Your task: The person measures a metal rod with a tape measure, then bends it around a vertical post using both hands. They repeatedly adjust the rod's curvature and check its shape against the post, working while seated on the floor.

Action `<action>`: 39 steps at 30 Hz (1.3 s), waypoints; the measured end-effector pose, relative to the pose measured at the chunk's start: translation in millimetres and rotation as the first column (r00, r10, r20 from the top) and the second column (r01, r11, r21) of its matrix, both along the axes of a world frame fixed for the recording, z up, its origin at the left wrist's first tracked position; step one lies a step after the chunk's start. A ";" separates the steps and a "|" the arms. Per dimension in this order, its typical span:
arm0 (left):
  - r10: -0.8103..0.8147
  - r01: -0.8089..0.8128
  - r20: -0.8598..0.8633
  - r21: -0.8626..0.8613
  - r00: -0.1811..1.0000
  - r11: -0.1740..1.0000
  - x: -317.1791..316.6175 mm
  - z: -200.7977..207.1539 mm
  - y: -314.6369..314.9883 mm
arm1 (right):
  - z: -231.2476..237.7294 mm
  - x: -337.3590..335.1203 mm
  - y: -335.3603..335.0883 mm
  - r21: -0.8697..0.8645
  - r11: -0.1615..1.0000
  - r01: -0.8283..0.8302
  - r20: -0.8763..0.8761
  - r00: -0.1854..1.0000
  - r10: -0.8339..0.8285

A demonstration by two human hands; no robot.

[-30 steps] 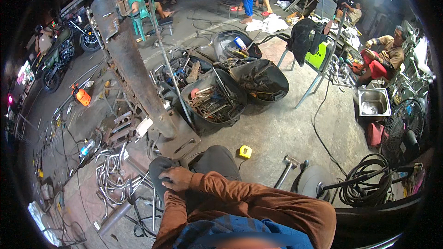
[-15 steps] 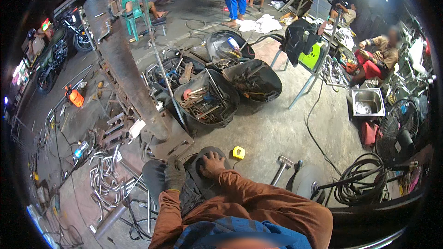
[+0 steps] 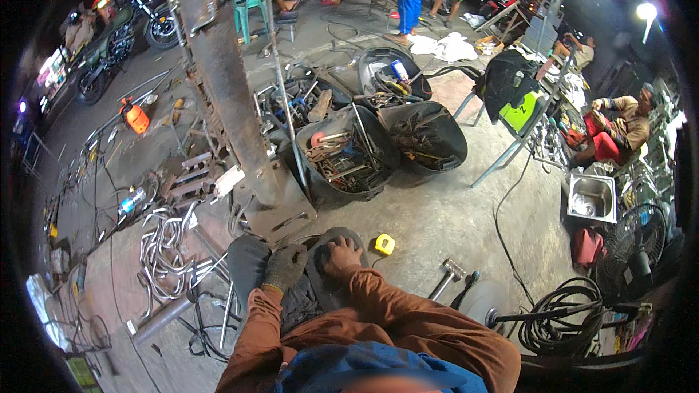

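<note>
My right hand (image 3: 339,256) is bare and rests on my right knee, its fingers spread over the dark cloth and nothing in them. A grey knitted glove covers my left hand (image 3: 285,266), which lies by the inner side of my left knee. Its fingers point away from me and are partly hidden, so I cannot tell how far they curl. Just right of my right knee a yellow tape measure (image 3: 384,244) sits on the concrete. Farther right lie a metal-headed hammer (image 3: 450,276) and a large grey disc (image 3: 483,301).
A rusty steel post (image 3: 237,94) on a base plate rises ahead. Beyond it stand black tubs of tools (image 3: 349,156). Bent metal tubes (image 3: 164,247) lie left, a coiled black cable (image 3: 561,320) and fan (image 3: 632,247) right. A seated person (image 3: 619,127) works at the right.
The view has shifted left, so the scene sits farther right. My left hand has slid slightly down and toward my right knee; my right hand stays on the knee. Someone is striding at the back.
</note>
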State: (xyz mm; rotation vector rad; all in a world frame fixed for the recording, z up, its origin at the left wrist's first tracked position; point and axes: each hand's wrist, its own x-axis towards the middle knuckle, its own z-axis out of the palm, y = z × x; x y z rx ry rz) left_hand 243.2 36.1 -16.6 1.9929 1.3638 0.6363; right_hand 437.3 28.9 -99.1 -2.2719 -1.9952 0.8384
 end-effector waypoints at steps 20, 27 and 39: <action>0.296 -0.289 0.017 0.267 0.955 0.919 -12.3 10.2 -3.5 | 6.1 4.3 -1.1 0.011 0.999 -0.035 0.046 0.998 0.035; 0.841 -0.797 0.001 0.320 0.542 0.513 -147.6 1.6 -35.7 | 0.0 19.3 1.8 0.039 0.998 -0.050 -0.022 0.998 0.050; 0.765 -0.915 -0.508 -0.291 0.394 0.278 -202.8 -170.8 -272.1 | -16.1 38.0 6.1 0.435 0.875 -0.211 -0.133 0.946 0.294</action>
